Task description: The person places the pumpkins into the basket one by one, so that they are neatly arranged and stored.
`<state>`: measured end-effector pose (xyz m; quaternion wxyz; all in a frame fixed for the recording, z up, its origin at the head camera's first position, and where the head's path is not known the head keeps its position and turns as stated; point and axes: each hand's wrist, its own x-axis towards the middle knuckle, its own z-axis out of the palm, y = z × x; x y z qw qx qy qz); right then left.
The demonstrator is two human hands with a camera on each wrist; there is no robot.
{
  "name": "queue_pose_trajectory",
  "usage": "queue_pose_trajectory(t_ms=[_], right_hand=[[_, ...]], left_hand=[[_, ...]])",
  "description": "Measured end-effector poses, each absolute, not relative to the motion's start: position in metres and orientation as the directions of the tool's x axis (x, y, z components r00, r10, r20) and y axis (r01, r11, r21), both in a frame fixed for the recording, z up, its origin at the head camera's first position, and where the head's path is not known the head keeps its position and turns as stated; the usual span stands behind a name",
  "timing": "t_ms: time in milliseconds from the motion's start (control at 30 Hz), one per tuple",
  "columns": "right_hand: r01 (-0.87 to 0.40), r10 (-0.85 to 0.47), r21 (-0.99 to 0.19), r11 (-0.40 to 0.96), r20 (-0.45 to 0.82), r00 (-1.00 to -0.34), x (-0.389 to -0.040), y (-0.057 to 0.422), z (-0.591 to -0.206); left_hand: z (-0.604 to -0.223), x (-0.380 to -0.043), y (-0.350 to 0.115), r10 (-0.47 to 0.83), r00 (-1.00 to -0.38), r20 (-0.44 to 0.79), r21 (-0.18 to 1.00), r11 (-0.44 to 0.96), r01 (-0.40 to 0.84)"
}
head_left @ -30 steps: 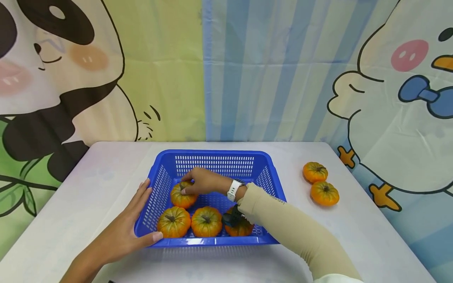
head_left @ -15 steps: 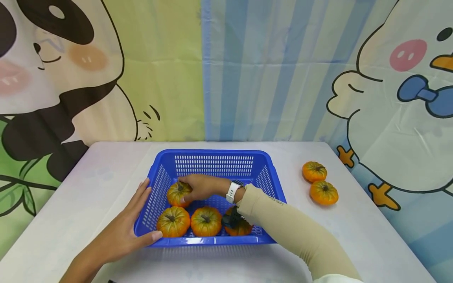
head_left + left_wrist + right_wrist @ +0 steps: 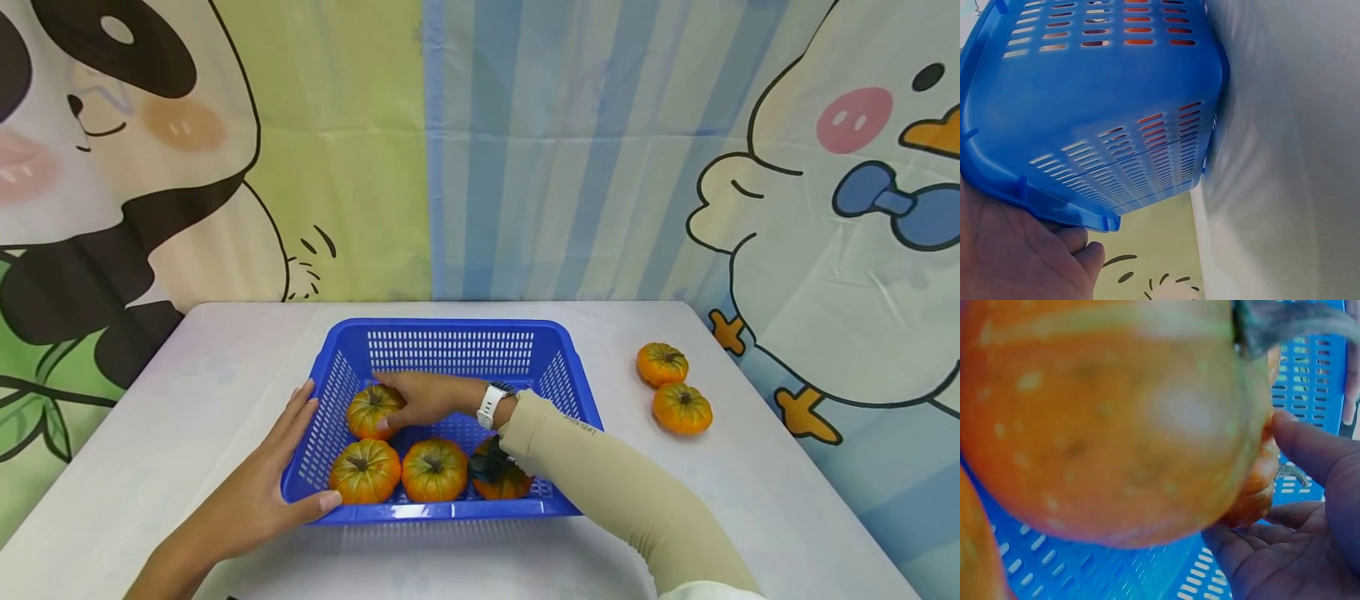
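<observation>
My right hand [image 3: 429,397] reaches into the blue plastic basket [image 3: 450,510] and holds a small orange pumpkin [image 3: 369,410] near its left wall. Thumb and fingers lie around that pumpkin's right side; in the right wrist view a nearer pumpkin [image 3: 1104,425] partly covers it. My left hand [image 3: 251,492] rests against the basket's front left corner, fingers extended along the outer left side and thumb on the front rim. Along the front of the basket lie three more pumpkins, one at left [image 3: 365,472], one in the middle [image 3: 435,471] and one at right [image 3: 504,483], partly hidden by a dark wrist device.
Right of the basket, two pumpkins sit close together on the white table [image 3: 622,492], a rear one [image 3: 662,364] and a front one [image 3: 682,409]. A cartoon-printed curtain [image 3: 525,167] hangs behind the table and along its sides.
The right hand has shifted the held pumpkin slightly left, toward the basket's left wall, and its grip has moved from the top to the pumpkin's right side. The left hand stays in place.
</observation>
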<state>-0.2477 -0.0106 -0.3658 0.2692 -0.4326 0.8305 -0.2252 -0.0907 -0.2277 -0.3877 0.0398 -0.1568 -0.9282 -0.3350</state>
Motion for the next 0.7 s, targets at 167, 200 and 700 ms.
queue_pose_trajectory(t_ms=[167,200,700], right_hand=[[-0.598,-0.835,-0.605,0.526,-0.233,-0.499,-0.251,-0.008,-0.361],[-0.598,-0.834,-0.605,0.525,-0.225,-0.504,-0.252,-0.008,-0.359],[-0.638,-0.885,-0.675,0.369,-0.047,-0.463,-0.233,0.023,-0.294]], left_hand=[[-0.389,-0.091,-0.228,0.262,-0.947,0.183,0.612,0.724,0.319],[-0.389,-0.091,-0.228,0.26,-0.948,0.181,0.61,0.727,0.316],[-0.389,-0.091,-0.229,0.251,-0.953,0.17,0.62,0.724,0.302]])
